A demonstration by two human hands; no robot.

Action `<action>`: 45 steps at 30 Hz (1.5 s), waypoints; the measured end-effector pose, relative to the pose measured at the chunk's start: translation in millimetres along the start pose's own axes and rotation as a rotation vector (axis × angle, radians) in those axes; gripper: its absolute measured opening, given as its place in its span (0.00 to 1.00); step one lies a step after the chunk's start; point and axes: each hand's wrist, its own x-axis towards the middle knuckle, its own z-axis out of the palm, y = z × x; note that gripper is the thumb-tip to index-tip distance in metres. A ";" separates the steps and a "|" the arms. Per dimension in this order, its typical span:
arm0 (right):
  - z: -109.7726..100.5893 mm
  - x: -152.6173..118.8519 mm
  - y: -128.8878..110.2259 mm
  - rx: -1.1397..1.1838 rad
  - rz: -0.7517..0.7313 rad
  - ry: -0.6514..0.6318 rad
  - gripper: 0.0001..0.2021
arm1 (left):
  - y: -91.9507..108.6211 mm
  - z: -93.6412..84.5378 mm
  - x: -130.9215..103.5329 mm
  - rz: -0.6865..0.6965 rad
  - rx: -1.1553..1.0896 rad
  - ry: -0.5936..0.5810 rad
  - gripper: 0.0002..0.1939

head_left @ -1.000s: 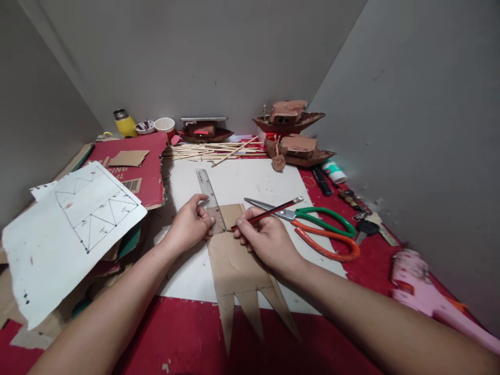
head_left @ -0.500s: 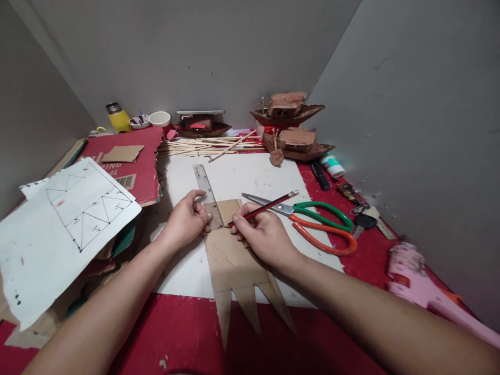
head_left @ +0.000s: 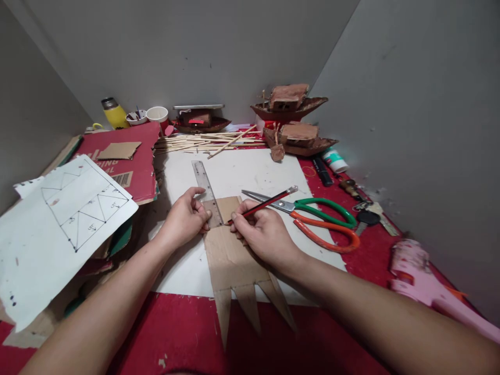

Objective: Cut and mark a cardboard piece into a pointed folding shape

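Note:
A clear plastic ruler (head_left: pixel 203 178) lies across the upper end of a piece of brown cardboard (head_left: pixel 236 255), whose near end is cut into pointed teeth. My left hand (head_left: pixel 187 214) is closed on the ruler's left edge, thumb and fingers pinching it against the cardboard. In my right hand (head_left: pixel 258 229) is a red and black pencil (head_left: pixel 269 202), its tip down beside the ruler's near end. The right hand's lower side rests on the cardboard. Just beyond it, scissors (head_left: pixel 287 205) with green and orange handles lie partly spread.
White paper (head_left: pixel 258 169) covers the red table. On the left, a drawn pattern sheet (head_left: pixel 58 250) lies over red cardboard (head_left: pixel 144 146). Wooden sticks (head_left: pixel 187 141) and model boats (head_left: pixel 300 135) stand at the back. A pink glue gun (head_left: pixel 414 276) lies right.
Both hands hold nearly the same pose, with ruler and pencil almost unmoved. The view has shifted slightly, so surrounding things appear a little displaced.

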 end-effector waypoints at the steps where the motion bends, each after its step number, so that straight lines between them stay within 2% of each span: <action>1: 0.2 -0.1 0.6 -0.006 0.000 0.005 0.08 | 0.1 0.1 -0.1 0.001 0.002 0.000 0.22; 11: 0.7 -1.9 1.1 -0.034 0.013 0.035 0.07 | -3.0 -0.2 1.9 0.005 0.016 0.000 0.22; 19: -1.2 -1.4 4.1 -0.018 0.019 0.003 0.09 | -0.1 0.0 0.0 0.001 0.015 -0.003 0.22; 37: -0.2 -0.7 5.3 -0.108 -0.051 0.003 0.08 | 0.3 -0.4 0.0 -0.002 0.024 -0.003 0.22; 45: 0.1 -1.6 1.4 -0.175 -0.100 0.063 0.07 | 0.1 -0.1 1.5 -0.002 0.007 0.001 0.22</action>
